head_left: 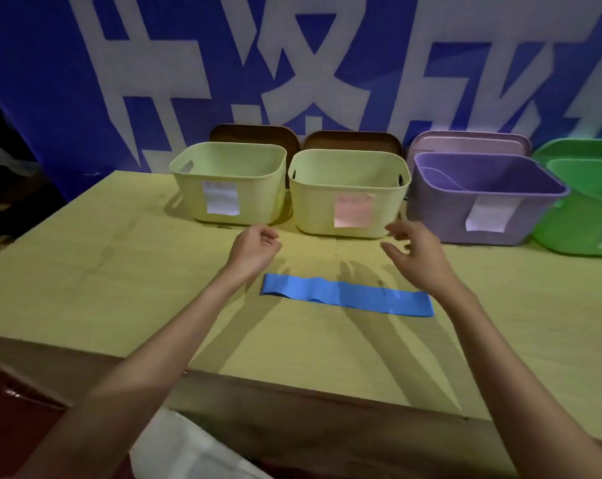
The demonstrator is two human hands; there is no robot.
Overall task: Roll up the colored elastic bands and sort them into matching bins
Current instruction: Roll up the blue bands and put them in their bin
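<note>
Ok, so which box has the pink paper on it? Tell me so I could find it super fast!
Look along the back edge of the wooden table, where four bins stand in a row before the blue banner. Counting from the left, it is the second bin, pale yellow-green like the first bin. Its front label is pink, while its neighbours' look white.

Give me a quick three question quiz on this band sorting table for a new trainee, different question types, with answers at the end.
1. True or false: the blue band is already rolled up.
2. How many bins show?
3. Is the left hand or right hand: A) holding the band, B) off the band, C) inside a bin?

Key: 1 false, it lies flat on the table. 2 four. 3 B.
</note>
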